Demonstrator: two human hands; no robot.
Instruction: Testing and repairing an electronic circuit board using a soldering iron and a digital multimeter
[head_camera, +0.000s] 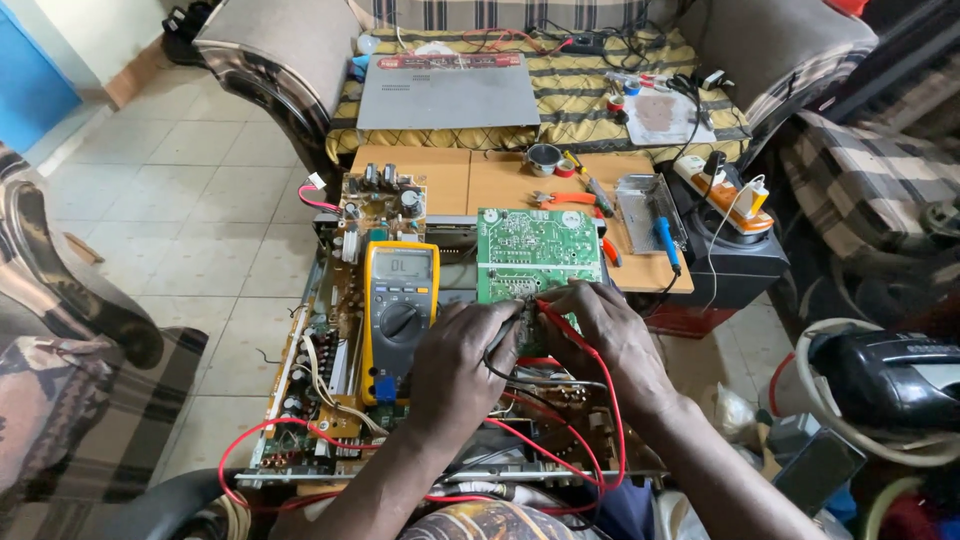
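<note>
A green circuit board (537, 250) lies solder side up over an opened electronics chassis (330, 370). My left hand (462, 362) grips a black test probe (503, 334) whose tip touches the board's near edge. My right hand (610, 335) pinches a red test probe (553, 310) on the same edge, fingertips close to the left hand. Red and black leads (590, 420) loop back toward me. A yellow multimeter (400, 300) stands left of the board, its display lit.
A small wooden table (480, 180) behind carries orange pliers (572, 201), a screwdriver (666, 240), tape rolls and a metal tray. A grey device lid (447, 92) rests on the striped sofa. A power strip (725, 190) sits on a black box at right. Tiled floor lies left.
</note>
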